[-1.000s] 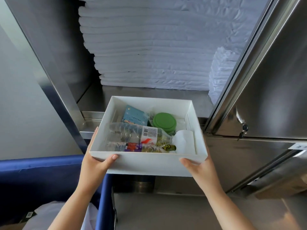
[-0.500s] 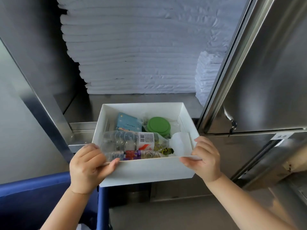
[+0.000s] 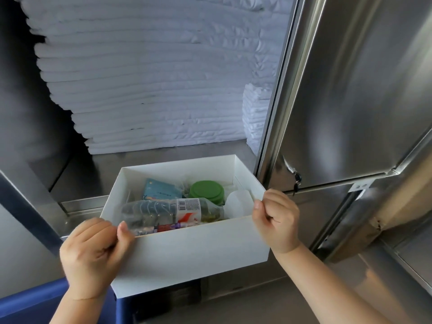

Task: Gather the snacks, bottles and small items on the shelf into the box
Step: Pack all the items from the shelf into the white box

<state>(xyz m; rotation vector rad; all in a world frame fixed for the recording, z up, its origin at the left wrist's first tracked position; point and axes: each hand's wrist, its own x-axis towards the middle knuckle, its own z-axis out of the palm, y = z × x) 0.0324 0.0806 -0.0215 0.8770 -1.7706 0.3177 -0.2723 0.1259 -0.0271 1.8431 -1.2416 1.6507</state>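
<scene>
A white cardboard box (image 3: 198,249) is held up in front of the steel shelf (image 3: 163,155), its near wall facing me. My left hand (image 3: 93,256) grips the box's near left corner, thumb over the rim. My right hand (image 3: 277,220) grips the near right corner the same way. Inside lie two clear plastic bottles (image 3: 168,209) on their sides, a blue snack packet (image 3: 161,190), a jar with a green lid (image 3: 207,191) and a white cup (image 3: 238,202).
A tall stack of folded white linen (image 3: 152,73) fills the back of the shelf, with a smaller pile (image 3: 254,115) at its right. An open steel door (image 3: 350,90) with a key in its lock (image 3: 297,181) stands at the right. A blue cart edge (image 3: 46,300) sits low left.
The box has come toward me and risen off the shelf ledge. Both hands have shifted from under its near edge to gripping its near corners.
</scene>
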